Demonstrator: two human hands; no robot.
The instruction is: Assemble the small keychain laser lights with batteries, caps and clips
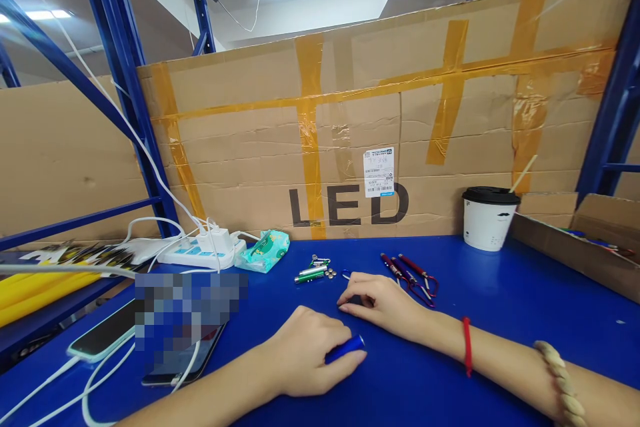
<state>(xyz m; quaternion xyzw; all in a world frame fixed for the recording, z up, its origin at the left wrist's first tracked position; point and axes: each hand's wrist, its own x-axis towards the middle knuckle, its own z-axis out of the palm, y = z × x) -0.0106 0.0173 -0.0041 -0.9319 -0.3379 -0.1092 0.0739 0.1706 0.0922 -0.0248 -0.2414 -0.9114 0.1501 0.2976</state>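
Observation:
My left hand point(315, 352) rests low over the blue table, its fingers wrapped round a blue metallic cylinder point(347, 349) whose end sticks out to the right. Farther forward and to the right, my right hand point(373, 300) has its fingers curled with the fingertips near the table; a small blue ring or clip point(346, 274) shows just beyond them, and whether the fingers hold it I cannot tell. Small green and silver cylinders point(310, 275) lie ahead beside small round silver pieces point(331, 273). Several dark red and purple pens with carabiner clips point(407, 272) lie beyond my right wrist.
At the left are phones point(107, 331) with white cables and a power strip point(197, 251), beside a green packet point(265, 251). A lidded paper cup point(487, 220) and an open cardboard box point(580, 247) stand at the right. A large cardboard sheet point(240, 160) closes off the back.

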